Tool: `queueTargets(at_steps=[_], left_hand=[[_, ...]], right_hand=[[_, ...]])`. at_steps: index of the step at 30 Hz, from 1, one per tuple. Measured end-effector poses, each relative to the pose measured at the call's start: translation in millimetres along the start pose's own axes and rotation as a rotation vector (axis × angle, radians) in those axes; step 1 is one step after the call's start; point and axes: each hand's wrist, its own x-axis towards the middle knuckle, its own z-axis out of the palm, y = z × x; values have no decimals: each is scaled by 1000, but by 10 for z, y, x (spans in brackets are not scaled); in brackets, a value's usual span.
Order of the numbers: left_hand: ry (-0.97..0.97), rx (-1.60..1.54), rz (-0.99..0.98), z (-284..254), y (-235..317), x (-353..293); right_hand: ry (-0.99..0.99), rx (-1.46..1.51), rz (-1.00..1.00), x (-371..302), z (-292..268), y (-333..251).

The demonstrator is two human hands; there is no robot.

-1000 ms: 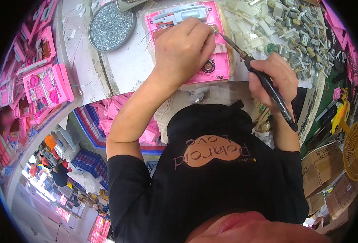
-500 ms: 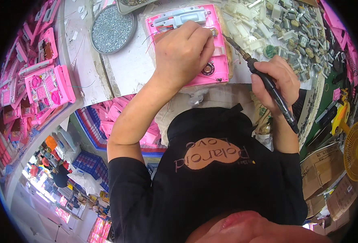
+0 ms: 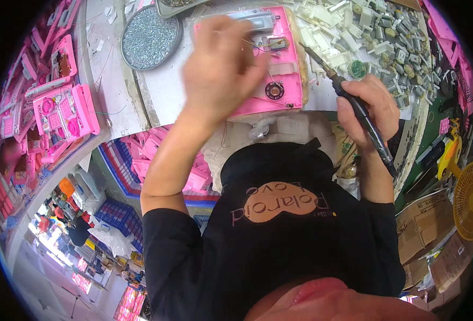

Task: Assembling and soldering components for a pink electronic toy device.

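Note:
On the worktable lies a pink plastic toy housing with its inside facing up. It carries a grey-blue plastic part along its far side, a small metal motor and a round black speaker. My left hand is over the left half of the housing, smeared by motion, so its fingers and anything in them cannot be made out. Thin wires show beside its fingertips. A soldering iron is gripped in my right hand, its tip just right of the housing and pointing far left.
A round dish of small metal screws stands at the far left. Loose metal motors and white plastic pieces are heaped at the far right. Pink toy shells pile up on the left. A yellow fan stands at right.
My left hand has pulled back from the motor toward the left, uncovering the motor and more of the housing. My right hand and the soldering iron have shifted slightly right.

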Motion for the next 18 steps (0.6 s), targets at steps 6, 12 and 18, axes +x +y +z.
queueTargets(at_steps=[6,12,18], left_hand=[[-360,257,-323,-434,-354,-69],[-202,201,-63,-429,-296,-99],[88,-327,-176,-156,-163,67]], right_hand=[[17,0,51,43,-10,11],[24,-38,27,116,-35,-41],[200,179,264,86,79,-74]])
